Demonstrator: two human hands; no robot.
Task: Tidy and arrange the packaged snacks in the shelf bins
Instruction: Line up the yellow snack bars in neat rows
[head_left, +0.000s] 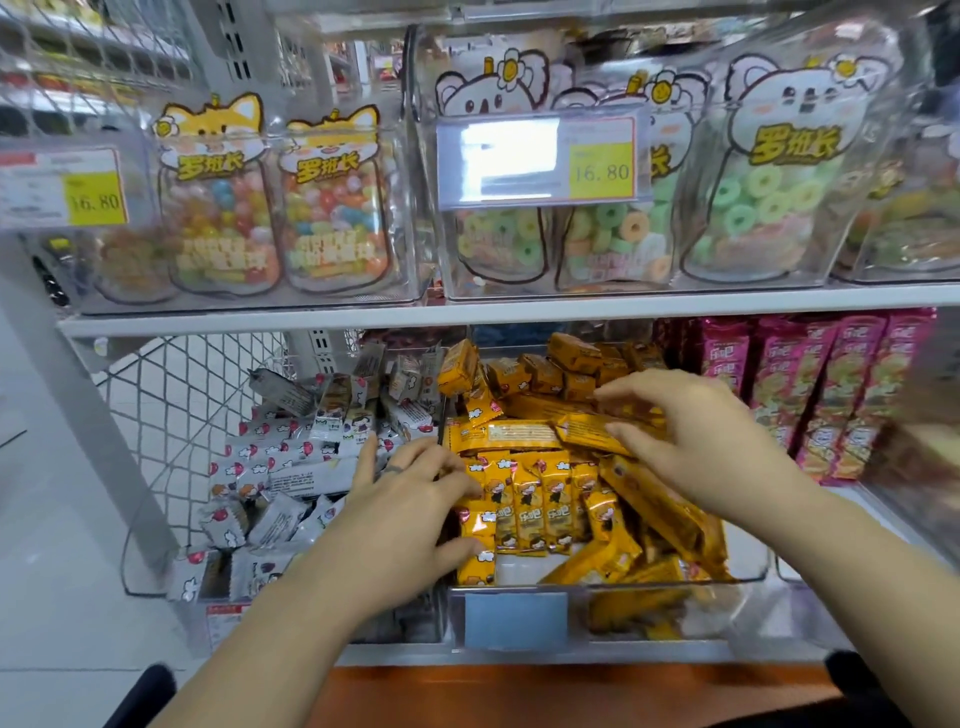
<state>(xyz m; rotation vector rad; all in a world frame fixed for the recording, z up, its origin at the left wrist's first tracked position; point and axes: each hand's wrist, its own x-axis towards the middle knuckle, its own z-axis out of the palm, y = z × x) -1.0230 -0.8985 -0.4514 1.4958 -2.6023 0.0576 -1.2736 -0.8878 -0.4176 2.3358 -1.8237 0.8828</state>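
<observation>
The long yellow pack (587, 434) is probably best laid flat behind the upright row of small yellow packets (540, 504), inside the clear bin (748, 561), without knocking over the row. The right hand (696, 436) pinches the pack's right end. The left hand (410, 509) has its fingers curled round the row's left end, at the bin's front left.

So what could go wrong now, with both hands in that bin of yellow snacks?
The long yellow pack pinched by the right hand could slip and land crooked. The left hand, gripping a small yellow pack right beside the silver packs, might knock yellow ones in among them. The upright row next to it could topple if bumped.
</observation>
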